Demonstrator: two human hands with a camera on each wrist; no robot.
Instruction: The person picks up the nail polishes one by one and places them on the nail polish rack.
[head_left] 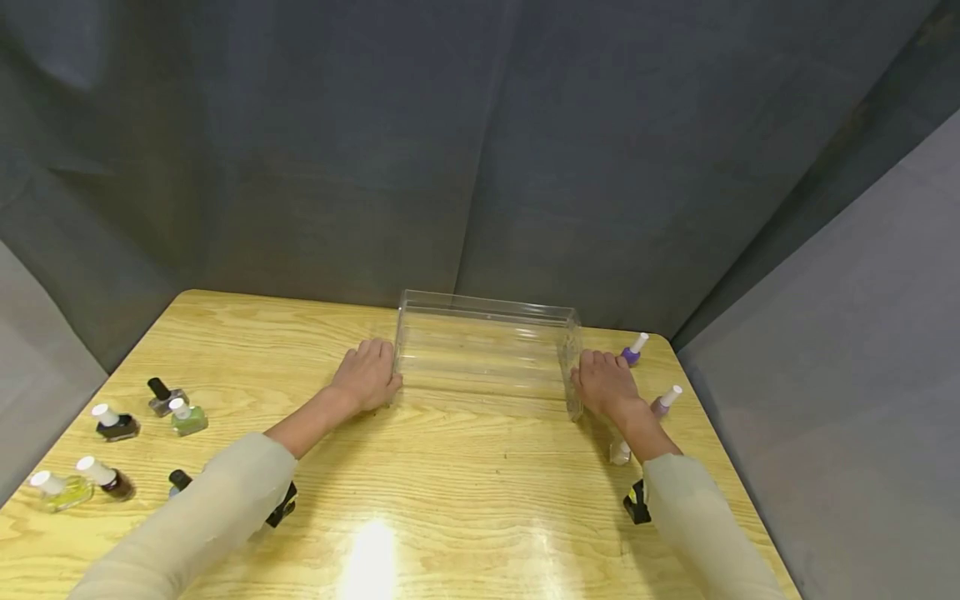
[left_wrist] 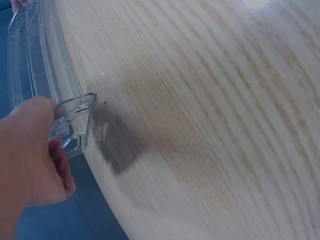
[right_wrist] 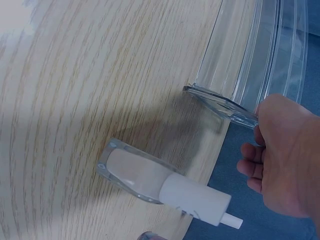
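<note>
A clear plastic rack (head_left: pixel 480 360) with stepped shelves stands toward the back of the wooden table. At its left end, my left hand (head_left: pixel 367 375) grips the side panel; in the left wrist view the curled fingers (left_wrist: pixel 62 167) show beside that panel. My right hand (head_left: pixel 604 382) holds the opposite end, its fingers (right_wrist: pixel 251 160) bent by the side panel (right_wrist: pixel 220 104). A pale nail polish bottle with a white cap (right_wrist: pixel 145 175) stands near the right hand in the right wrist view.
Several nail polish bottles, including a green one (head_left: pixel 189 419) and a yellow one (head_left: pixel 69 493), stand at the table's left. On the right are a purple bottle (head_left: pixel 631 357), a lilac bottle (head_left: pixel 660 407) and a black-capped bottle (head_left: pixel 637 502). Dark curtain (head_left: pixel 337 167) hangs behind the table.
</note>
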